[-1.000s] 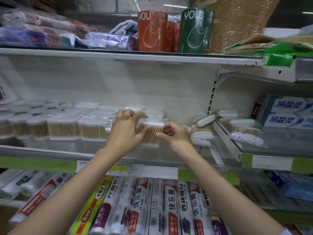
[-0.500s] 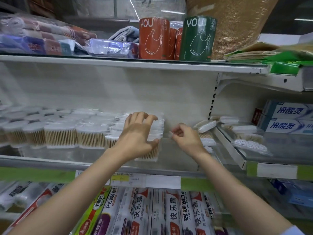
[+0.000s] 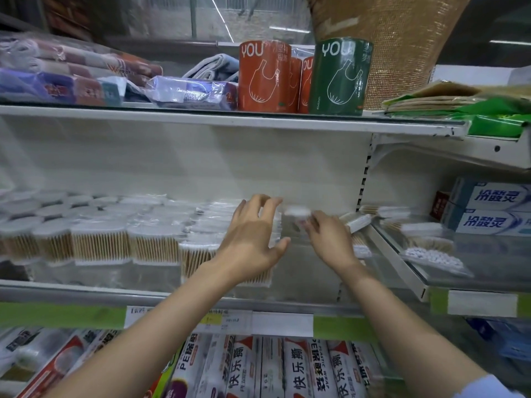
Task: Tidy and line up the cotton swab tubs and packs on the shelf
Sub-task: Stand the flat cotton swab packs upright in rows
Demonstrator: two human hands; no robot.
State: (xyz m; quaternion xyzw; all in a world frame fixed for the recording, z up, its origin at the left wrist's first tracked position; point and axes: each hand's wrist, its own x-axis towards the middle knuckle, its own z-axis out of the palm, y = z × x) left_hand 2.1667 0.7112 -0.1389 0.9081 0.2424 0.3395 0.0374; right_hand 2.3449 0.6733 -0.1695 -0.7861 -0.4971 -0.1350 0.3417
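1. Head view has your left hand [image 3: 253, 239] spread with fingers straight, palm laid against the right end of the cotton swab packs [image 3: 201, 234]; it curls round nothing.
2. Your right hand [image 3: 330, 239] reaches in just beside the left, fingers bent toward a small white blurred piece [image 3: 297, 211] at its fingertips. Whether it pinches that piece or only touches it, you cannot tell through the motion blur.
3. Under your left palm the nearest pack stands upright at the shelf front, wooden sticks vertical, white tips top and bottom.
4. Left of your left hand the packs run in a row along the middle shelf [image 3: 86, 291], and further left the row turns into round swab tubs [image 3: 17, 239] with white lids, several deep toward the back wall.
5. Right of your right hand a few loose swab bundles [image 3: 356, 221] lie tilted by the shelf upright, apart from the row.
6. Beyond them, on the neighbouring glass shelf [image 3: 474, 271], more swab packs lie flat, with blue and white toothpaste boxes [image 3: 494, 208] behind.
7. Above both hands, the upper shelf carries orange rolls [image 3: 264, 79] and a green roll [image 3: 340, 79] marked YOU, with wrapped cloths [image 3: 71, 73] to their left.
8. Below your forearms, film rolls [image 3: 244, 369] with printed wrappers fill the lower shelf.
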